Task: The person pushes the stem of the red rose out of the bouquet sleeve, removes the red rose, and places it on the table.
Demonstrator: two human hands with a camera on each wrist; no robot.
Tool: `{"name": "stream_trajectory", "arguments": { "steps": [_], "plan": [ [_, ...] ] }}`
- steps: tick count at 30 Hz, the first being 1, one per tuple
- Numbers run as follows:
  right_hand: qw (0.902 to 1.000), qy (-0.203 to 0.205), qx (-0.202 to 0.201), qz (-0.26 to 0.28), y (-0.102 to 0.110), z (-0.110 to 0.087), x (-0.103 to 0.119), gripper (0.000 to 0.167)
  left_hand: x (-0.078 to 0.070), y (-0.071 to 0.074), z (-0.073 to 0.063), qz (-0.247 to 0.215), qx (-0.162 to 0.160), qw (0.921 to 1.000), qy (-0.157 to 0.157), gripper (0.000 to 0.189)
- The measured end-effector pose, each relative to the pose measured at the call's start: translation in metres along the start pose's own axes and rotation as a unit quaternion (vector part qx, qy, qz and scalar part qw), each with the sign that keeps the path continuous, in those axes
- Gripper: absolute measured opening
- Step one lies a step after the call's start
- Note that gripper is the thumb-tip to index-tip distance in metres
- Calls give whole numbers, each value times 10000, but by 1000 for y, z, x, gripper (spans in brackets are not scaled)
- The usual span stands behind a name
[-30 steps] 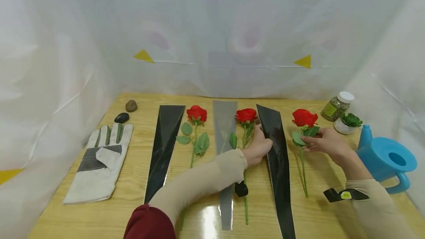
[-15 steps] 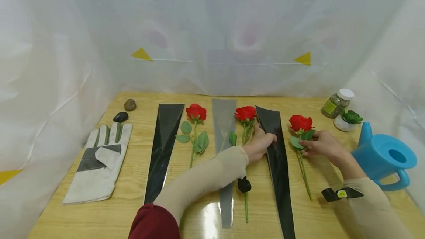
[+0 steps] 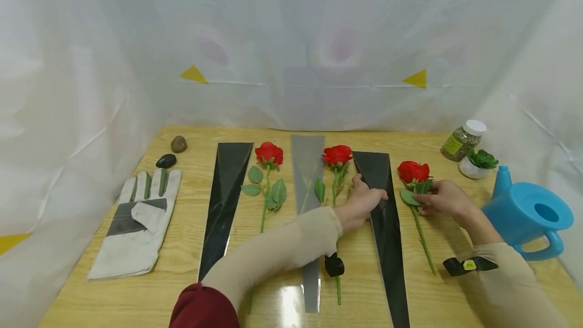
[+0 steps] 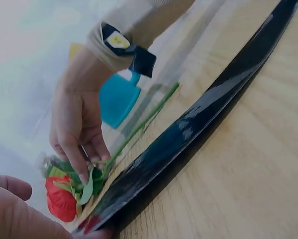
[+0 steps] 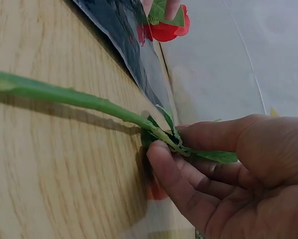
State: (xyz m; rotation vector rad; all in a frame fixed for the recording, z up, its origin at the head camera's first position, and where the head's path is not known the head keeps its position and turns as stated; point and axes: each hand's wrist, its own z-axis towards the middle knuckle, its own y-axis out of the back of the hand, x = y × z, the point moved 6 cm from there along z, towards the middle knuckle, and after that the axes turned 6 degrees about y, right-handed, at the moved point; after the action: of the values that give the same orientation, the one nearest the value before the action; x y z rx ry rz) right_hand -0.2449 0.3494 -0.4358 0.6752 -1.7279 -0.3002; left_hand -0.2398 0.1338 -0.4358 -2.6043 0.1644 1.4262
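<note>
At the right, my right hand (image 3: 441,198) pinches the leafy upper stem of a red rose (image 3: 413,172). The right wrist view shows the thumb and fingers closed around its stem (image 5: 79,97) and leaves. My left hand (image 3: 360,204) is at the left edge of a black flower sleeve (image 3: 387,237), near its wide upper end. In the left wrist view, a finger touches the end of the black sleeve (image 4: 154,159), while the thumb (image 4: 12,185) stands apart from it. The fingertips under the left hand are partly hidden. The sleeve lies between both hands.
Left of the hands lie two more roses (image 3: 337,156), a grey sleeve (image 3: 307,176) and another black sleeve (image 3: 232,166). A work glove (image 3: 136,227) and two stones (image 3: 178,144) are farther left. A blue watering can (image 3: 524,216), succulent (image 3: 478,164) and jar (image 3: 461,140) stand right.
My left hand has shifted slightly right, its thumb lifting, and the sleeve's wide end has settled flatter. The right-hand rose has tilted, its lower stem swinging right.
</note>
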Motion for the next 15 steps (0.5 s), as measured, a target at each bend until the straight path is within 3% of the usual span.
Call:
{"name": "stream_trajectory", "arguments": {
  "steps": [3,6,11,15],
  "plan": [
    [9997,132,30,-220,2,-2,3,40,2,1,-6,9,107,9999,45,80],
    [9953,419,-49,-870,8,-6,13,48,1,4,-10,69,173,9998,34,79],
    [9690,888,-482,-2254,19,-16,40,52,-4,12,-17,268,268,9993,27,75],
    [9533,1197,-672,-2692,21,-24,63,51,-13,18,-32,1151,547,9908,-466,71]
  ]
}}
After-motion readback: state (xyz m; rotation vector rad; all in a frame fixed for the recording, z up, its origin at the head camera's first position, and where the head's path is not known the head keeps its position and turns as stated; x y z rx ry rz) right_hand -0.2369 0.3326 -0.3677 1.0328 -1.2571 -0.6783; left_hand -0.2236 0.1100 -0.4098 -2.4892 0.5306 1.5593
